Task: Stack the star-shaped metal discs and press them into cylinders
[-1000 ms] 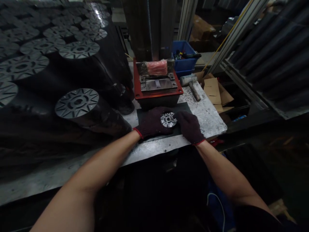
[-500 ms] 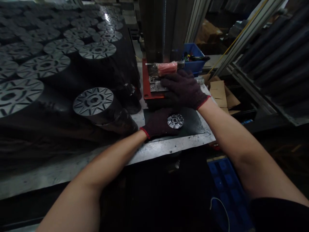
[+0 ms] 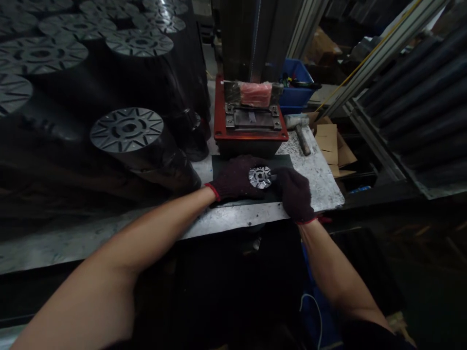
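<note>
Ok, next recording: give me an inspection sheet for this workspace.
Surface: worn steel bench top with a black mat on it.
Job's things: small slotted metal disc on the mat; red-framed press die just beyond it.
Clutter: hammer on the bench; pink-wrapped block on the die.
Grippers: gloved left hand and gloved right hand at either side of the disc; grip unclear.
Cables: thin white cable below the bench.
Surroundings: star-patterned discs on tall dark stacks at left; blue bin; flattened cardboard; black rollers at right.
</note>
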Demonstrator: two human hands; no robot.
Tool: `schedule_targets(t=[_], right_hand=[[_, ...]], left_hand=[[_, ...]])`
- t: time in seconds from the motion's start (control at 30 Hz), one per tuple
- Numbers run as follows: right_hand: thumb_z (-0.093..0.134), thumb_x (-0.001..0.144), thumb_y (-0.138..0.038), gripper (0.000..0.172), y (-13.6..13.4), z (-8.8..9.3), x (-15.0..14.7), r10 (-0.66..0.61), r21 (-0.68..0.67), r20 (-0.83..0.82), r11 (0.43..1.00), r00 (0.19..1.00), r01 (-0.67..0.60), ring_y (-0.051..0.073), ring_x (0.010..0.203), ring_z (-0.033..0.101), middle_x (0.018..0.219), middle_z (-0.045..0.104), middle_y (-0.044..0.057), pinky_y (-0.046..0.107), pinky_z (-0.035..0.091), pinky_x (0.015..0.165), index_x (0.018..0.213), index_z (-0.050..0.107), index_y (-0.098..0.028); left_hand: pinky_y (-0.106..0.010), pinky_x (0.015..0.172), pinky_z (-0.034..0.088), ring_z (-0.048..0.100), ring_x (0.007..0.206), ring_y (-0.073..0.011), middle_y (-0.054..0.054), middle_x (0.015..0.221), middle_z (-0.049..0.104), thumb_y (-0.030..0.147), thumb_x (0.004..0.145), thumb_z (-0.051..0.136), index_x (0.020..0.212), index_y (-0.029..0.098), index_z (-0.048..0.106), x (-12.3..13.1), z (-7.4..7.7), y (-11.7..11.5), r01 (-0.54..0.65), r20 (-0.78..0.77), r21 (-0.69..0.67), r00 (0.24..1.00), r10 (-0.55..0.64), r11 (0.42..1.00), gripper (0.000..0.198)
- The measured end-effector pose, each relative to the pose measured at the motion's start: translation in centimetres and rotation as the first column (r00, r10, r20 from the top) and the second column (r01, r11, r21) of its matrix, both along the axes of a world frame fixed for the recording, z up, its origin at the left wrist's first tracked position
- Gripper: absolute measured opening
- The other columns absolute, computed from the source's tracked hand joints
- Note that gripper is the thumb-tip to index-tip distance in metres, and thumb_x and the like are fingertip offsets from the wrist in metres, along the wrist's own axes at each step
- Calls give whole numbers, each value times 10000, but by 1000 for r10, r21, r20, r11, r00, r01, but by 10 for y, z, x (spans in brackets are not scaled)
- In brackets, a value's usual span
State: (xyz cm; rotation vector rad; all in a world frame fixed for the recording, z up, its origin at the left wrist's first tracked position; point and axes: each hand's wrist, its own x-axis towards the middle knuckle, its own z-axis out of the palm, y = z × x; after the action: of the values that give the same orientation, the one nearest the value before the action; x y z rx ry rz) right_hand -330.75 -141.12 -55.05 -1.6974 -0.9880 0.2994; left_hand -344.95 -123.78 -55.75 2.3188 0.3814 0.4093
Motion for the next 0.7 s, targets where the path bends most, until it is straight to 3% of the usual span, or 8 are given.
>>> schedule_targets(t=[0.07,0.13,0.23,0.3,0.4,0.5,0.6,0.7], right_hand=[[587,1050,-473,382,4,0,3,82,-70,119,995,990,-74,233,919,756,973,841,69,371,571,854,878,816,-221],[540,1074,-449,411,9,3,6,122,-153,244,985,962,-86,260,936,781,990,856,96,389,575,861,898,825,-211],[495,1106,-380,424,8,12,6,239,-298,476,949,846,-100,288,994,792,1031,857,144,400,583,900,994,847,-174],[496,1101,-292,384,3,22,3,369,-424,596,899,713,-111,300,1050,786,1130,849,172,404,583,941,1124,855,-155],[507,1092,-226,480,-1,43,2,523,-583,642,808,560,-86,291,990,775,1271,812,175,384,580,835,1519,719,-179],[607,1080,-343,612,17,67,12,509,-524,727,845,460,-108,319,1118,751,1399,759,171,414,594,909,1679,569,-222],[649,1065,-454,608,65,85,33,420,-377,832,907,363,-188,383,1425,613,1617,638,166,542,502,1194,1630,613,-230],[586,1100,-436,514,116,91,52,413,-352,856,906,310,-235,386,1480,559,1640,631,130,606,424,1261,1567,660,-236]], left_hand=[[-504,1186,571,732,1306,-373,-93,1437,778,460,639,1068,1493,227,744,0,1,-1,4,-7,12,1000,-4,1000,943],[-512,1195,568,732,1313,-375,-92,1442,779,454,648,1060,1497,232,744,1,2,-1,8,-10,19,1000,-8,1000,932],[-510,1201,570,737,1320,-372,-85,1446,780,451,651,1056,1491,247,747,1,1,-2,14,5,13,1000,-14,1000,919],[-501,1211,569,739,1334,-360,-78,1457,779,460,694,1033,1484,253,746,1,-1,-1,15,25,-11,1000,-15,1000,866],[-483,1198,588,752,1324,-356,-83,1459,783,446,707,1025,1480,244,741,2,-4,0,17,43,-46,999,-15,999,848],[-491,1141,624,772,1285,-368,-96,1445,787,403,671,1044,1558,246,675,0,-2,1,25,35,-42,999,-24,999,973],[-515,1115,631,775,1266,-385,-114,1416,790,413,680,1038,1548,222,662,-3,2,0,1,-15,-23,1000,-1,1000,966],[-542,1152,608,728,1349,-422,-130,1495,750,531,623,1076,1592,217,612,-4,3,-1,-28,-47,-59,999,25,998,1119]])
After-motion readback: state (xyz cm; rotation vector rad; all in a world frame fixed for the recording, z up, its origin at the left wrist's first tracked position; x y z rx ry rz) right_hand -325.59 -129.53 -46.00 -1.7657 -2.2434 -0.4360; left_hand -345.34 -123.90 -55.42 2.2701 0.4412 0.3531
